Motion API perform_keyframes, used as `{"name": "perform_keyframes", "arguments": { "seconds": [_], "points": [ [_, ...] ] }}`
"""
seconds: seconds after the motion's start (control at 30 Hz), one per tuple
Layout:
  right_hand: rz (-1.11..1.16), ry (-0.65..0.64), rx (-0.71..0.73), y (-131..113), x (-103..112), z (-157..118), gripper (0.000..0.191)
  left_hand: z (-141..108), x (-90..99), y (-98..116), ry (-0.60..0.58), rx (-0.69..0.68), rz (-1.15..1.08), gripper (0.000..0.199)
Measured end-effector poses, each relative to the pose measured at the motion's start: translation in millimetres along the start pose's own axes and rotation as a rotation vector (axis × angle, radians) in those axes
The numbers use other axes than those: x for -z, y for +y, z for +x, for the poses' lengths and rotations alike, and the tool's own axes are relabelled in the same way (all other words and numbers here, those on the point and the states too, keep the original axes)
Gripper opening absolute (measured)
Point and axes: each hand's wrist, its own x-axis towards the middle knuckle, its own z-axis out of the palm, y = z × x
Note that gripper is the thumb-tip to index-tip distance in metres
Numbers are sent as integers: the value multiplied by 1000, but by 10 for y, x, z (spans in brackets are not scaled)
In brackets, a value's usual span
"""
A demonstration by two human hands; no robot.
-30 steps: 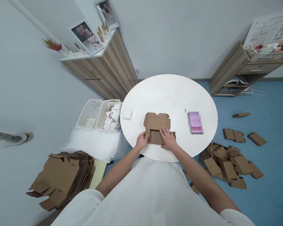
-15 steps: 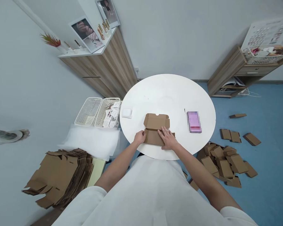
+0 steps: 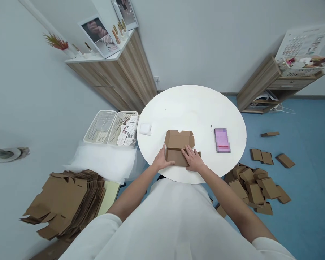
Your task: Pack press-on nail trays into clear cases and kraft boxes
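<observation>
A partly folded brown cardboard box [image 3: 179, 139] lies on the round white table [image 3: 191, 104] near its front edge, its notched flap spread toward the far side. My left hand [image 3: 160, 160] is at the box's left edge, thumb apart from the fingers and reaching over the near corner. Across the right part of the box, my right hand [image 3: 193, 158] lies with its fingers spread. A small brown flap sticks out beyond it on the right. Neither hand is closed round the cardboard.
On the table are a white packet [image 3: 145, 129] at left and a purple pack [image 3: 222, 140] at right. White baskets [image 3: 100, 126] and stacked flat cardboard [image 3: 62, 198] stand at left. Folded boxes [image 3: 256, 193] are heaped at lower right, with more on the blue floor [image 3: 306, 126].
My left hand has opened from its grip on the box's left edge, its thumb now spread over the near corner. The right hand stays on the box. The view has shifted slightly.
</observation>
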Motion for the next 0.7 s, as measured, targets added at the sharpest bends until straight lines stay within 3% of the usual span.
{"name": "perform_keyframes", "arguments": {
  "seconds": [0.13, 0.3, 0.37, 0.43, 0.53, 0.7],
  "points": [
    [-12, -13, 3, 8, 10, 39, 108, 47, 48, 50, -162, -46, 113, 125],
    [34, 26, -12, 34, 114, -25, 108, 150, 42, 109, -182, 12, 145, 123],
    [81, 106, -115, 97, 136, -132, 100, 152, 28, 112, -179, 14, 141, 124],
    [162, 191, -320, 188, 112, -270, 88, 144, 9, 111, -171, 15, 126, 124],
    [422, 187, -608, 319, 8, -455, 75, 135, -27, 117, -158, 32, 88, 123],
    [961, 156, -686, 347, -72, -475, 72, 140, -81, 152, -138, 67, 92, 124]
  ]
}}
